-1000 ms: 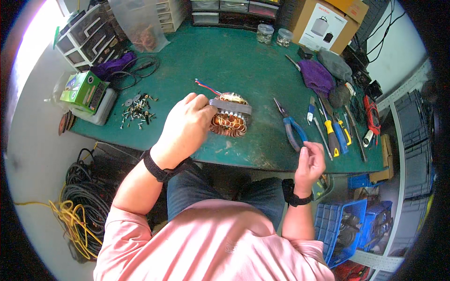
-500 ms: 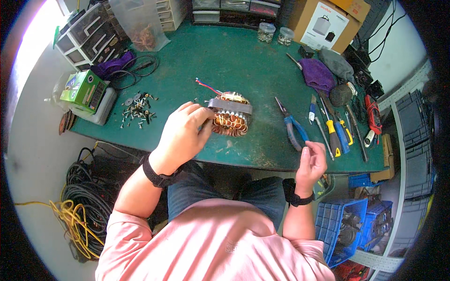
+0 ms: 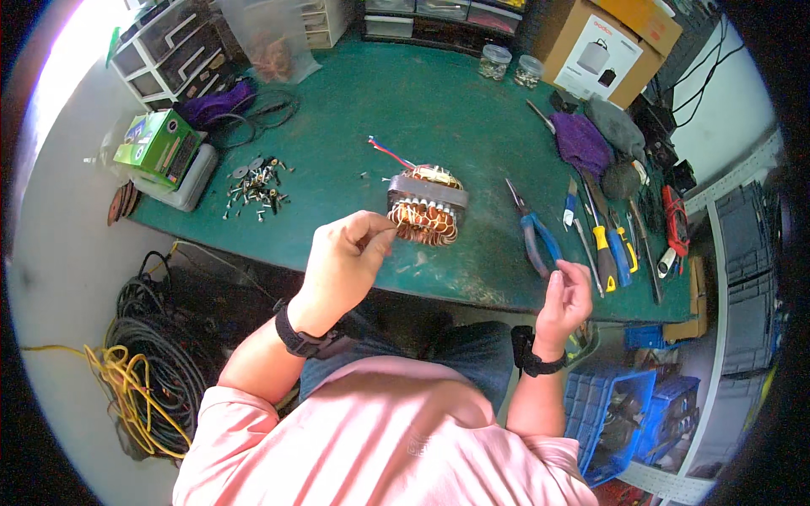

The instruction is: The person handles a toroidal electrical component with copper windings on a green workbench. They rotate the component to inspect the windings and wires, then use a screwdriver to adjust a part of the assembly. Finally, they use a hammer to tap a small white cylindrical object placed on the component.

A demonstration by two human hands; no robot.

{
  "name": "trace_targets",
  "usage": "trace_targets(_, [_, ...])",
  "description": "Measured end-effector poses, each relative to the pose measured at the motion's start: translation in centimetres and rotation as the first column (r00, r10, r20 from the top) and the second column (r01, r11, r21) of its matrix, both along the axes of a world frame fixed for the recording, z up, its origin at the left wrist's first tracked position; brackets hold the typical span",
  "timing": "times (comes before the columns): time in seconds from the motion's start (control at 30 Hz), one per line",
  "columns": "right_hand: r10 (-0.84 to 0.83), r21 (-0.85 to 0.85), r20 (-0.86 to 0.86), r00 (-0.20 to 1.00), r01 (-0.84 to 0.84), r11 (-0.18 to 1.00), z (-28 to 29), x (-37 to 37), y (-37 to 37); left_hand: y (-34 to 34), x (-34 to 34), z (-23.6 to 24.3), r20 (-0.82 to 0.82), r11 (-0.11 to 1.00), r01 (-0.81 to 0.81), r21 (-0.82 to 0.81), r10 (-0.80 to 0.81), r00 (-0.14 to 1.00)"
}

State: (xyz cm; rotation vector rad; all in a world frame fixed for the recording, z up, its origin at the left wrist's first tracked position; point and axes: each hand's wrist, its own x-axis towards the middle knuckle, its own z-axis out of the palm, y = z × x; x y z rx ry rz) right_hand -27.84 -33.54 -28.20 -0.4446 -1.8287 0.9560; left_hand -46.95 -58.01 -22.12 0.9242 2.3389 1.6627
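Note:
A motor stator [image 3: 429, 192] with a grey steel core lies on the green bench, copper windings bulging out on both sides. White lacing crosses its near windings, and thin red, blue and white wires [image 3: 390, 153] stick out at the far left. My left hand [image 3: 348, 257] is at its near left edge, thumb and forefinger pinched together; anything between them is hidden. Over the bench's front edge, beside the handles of blue long-nose pliers [image 3: 533, 232], my right hand [image 3: 564, 305] has its thumb and fingertips together. Whatever it may hold is too small to make out.
Loose screws [image 3: 257, 187] lie in a pile on the left, near a green box [image 3: 158, 150]. Screwdrivers [image 3: 604, 257], a utility knife [image 3: 570, 202] and a purple cloth [image 3: 582, 143] lie right. Two screw jars [image 3: 494, 61] and a cardboard box [image 3: 607, 51] stand behind.
My left hand has moved from the stator's core down to the near left side of its windings. The right hand keeps its pinch beside the pliers. The whole view has shifted slightly.

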Motion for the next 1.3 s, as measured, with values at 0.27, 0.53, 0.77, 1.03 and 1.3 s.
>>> trace_targets(0.27, [-0.024,0.040,0.004,1.000,0.023,0.999,0.0,-0.1,0.1,0.6,1.0,-1.5,0.173,0.991,0.031,0.129,-0.053,0.984])
trace_targets(0.53, [-0.036,0.060,0.014,0.999,0.035,0.998,-0.2,-0.1,0.4,1.7,1.7,-0.9,-0.128,0.995,0.059,0.079,-0.049,0.991])
trace_targets(0.77, [-0.033,0.042,0.023,0.999,0.032,0.999,-0.2,-0.1,0.3,1.3,1.6,-1.7,-0.120,0.997,0.047,0.067,-0.039,0.992])
trace_targets(1.03, [-0.042,0.027,0.024,0.999,0.041,0.999,0.0,-0.1,0.1,0.8,1.3,-1.5,-0.240,1.000,0.024,0.013,-0.021,0.970])
trace_targets(1.3, [-0.005,-0.034,0.016,1.000,0.006,0.999,-0.1,0.0,0.2,-0.6,0.5,0.1,-0.252,0.992,-0.004,-0.124,-0.028,0.967])
